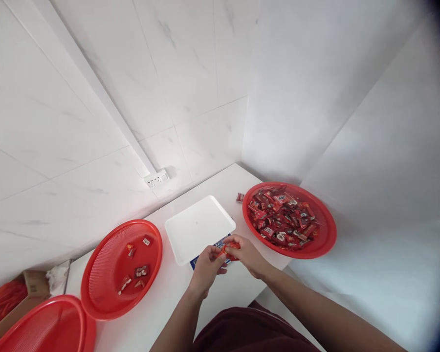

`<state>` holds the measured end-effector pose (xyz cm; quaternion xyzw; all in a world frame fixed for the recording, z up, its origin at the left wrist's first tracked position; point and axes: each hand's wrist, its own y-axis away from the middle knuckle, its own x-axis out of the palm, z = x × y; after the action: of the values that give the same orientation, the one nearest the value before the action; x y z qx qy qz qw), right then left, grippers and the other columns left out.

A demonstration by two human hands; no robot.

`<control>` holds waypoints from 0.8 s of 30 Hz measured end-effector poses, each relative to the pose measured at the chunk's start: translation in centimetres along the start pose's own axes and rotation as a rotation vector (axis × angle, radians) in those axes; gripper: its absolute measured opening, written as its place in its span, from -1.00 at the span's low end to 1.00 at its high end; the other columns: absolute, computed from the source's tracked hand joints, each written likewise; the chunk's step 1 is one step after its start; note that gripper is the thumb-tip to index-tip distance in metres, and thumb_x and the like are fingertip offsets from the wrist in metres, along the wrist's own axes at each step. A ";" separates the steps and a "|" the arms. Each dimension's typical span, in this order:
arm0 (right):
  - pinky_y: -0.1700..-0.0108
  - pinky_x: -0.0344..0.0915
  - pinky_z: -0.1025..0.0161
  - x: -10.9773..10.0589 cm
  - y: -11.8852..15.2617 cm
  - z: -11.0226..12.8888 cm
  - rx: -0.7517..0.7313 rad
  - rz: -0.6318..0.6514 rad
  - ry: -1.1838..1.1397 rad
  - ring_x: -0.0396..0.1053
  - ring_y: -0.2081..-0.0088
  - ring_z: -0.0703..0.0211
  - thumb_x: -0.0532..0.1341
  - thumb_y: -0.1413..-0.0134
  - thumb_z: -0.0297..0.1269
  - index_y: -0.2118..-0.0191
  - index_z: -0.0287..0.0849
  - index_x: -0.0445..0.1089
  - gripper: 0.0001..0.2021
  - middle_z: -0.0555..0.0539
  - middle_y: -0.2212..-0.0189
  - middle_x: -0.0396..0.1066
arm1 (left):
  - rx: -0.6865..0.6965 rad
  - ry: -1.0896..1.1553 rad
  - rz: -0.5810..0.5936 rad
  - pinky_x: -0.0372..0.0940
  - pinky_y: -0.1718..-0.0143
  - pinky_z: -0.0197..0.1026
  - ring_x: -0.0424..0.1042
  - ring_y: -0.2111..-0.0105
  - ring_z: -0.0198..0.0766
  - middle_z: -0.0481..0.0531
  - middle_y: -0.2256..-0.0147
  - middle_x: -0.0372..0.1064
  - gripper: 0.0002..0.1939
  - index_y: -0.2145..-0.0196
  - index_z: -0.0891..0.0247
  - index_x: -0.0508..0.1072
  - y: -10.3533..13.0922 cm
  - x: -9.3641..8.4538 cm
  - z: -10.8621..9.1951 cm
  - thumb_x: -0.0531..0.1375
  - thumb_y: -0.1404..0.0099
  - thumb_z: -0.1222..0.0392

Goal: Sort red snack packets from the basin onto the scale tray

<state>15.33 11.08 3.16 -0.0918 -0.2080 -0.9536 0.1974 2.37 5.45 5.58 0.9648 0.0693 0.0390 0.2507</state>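
Note:
My left hand and my right hand meet over the front edge of a white tray, both with fingers closed on a small red packet. Beneath them, a blue-and-white printed item shows partly, tucked at the tray's near edge. To the right stands a red basket heaped with red wrapped packets. A single red packet lies on the table just left of that basket.
On the left, a second red basket holds several packets. Another red basket is at the lower left, beside a cardboard box with a red bag. Walls with a socket border the white table.

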 end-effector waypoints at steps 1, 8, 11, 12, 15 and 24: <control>0.40 0.26 0.27 0.0 0.0 -0.2 0.008 0.002 0.027 0.36 0.50 0.26 0.28 0.20 -0.29 0.31 -0.19 0.35 -0.77 0.05 0.54 0.42 | -0.002 -0.001 -0.018 0.32 0.37 -0.21 0.38 0.43 -0.30 0.01 0.42 0.38 -0.64 0.39 0.28 0.35 -0.3 -0.2 0.4 0.27 0.05 -0.04; 0.34 0.33 0.22 -4.0 -1.9 -1.1 -0.023 -0.221 0.068 0.39 0.41 0.24 0.17 0.08 -0.28 0.19 -0.12 0.29 -0.75 -0.04 0.27 0.39 | -0.034 0.321 -0.246 0.34 0.20 -0.17 0.45 0.35 -0.30 0.06 0.29 0.41 -0.59 0.13 0.20 0.26 -3.7 -3.6 1.1 0.24 -0.08 0.04; 0.17 0.31 0.12 -8.3 -3.2 -1.2 -0.114 -0.435 0.217 0.38 0.25 0.15 0.14 0.07 -0.27 0.04 -0.10 0.21 -0.61 -0.10 0.13 0.33 | -0.147 0.323 -0.222 0.35 0.17 -0.11 0.47 0.27 -0.22 0.13 0.17 0.39 -0.45 -0.03 0.12 0.13 -3.9 -4.3 1.0 0.22 -0.12 0.07; 0.06 0.25 0.09 -10.0 -3.6 -1.2 -0.139 -0.489 0.311 0.33 0.12 0.09 0.15 0.09 -0.28 0.01 -0.10 0.20 -0.57 -0.12 0.09 0.31 | -0.177 0.305 -0.198 0.35 0.17 -0.11 0.47 0.25 -0.20 0.15 0.15 0.39 -0.44 -0.05 0.12 0.12 -3.8 -4.3 1.0 0.22 -0.12 0.08; -0.18 -0.08 0.00 -15.4 -4.6 -1.3 -0.164 -0.614 0.609 -0.04 -0.19 -0.06 0.20 0.16 -0.33 -0.06 -0.13 0.18 -0.45 -0.17 -0.10 0.14 | -0.234 0.245 -0.115 0.35 0.15 -0.12 0.46 0.21 -0.18 0.19 0.11 0.39 -0.49 -0.02 0.17 0.18 -3.0 -3.8 1.5 0.21 -0.13 0.12; -0.07 0.02 -0.10 -26.3 -6.4 -2.1 0.274 -0.807 0.912 -0.03 -0.18 -0.28 0.20 0.11 -0.17 -0.26 -0.19 -0.28 -0.14 -0.40 -0.20 -0.17 | -0.319 0.166 -0.131 0.32 0.15 -0.14 0.46 0.21 -0.15 0.21 0.14 0.42 -0.56 0.09 0.27 0.31 -1.1 -4.9 2.5 0.24 -0.09 0.09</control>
<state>36.29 24.41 -7.77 0.4366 -0.2414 -0.8609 -0.0996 -2.30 4.42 2.70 0.8997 0.1455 0.1123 0.3959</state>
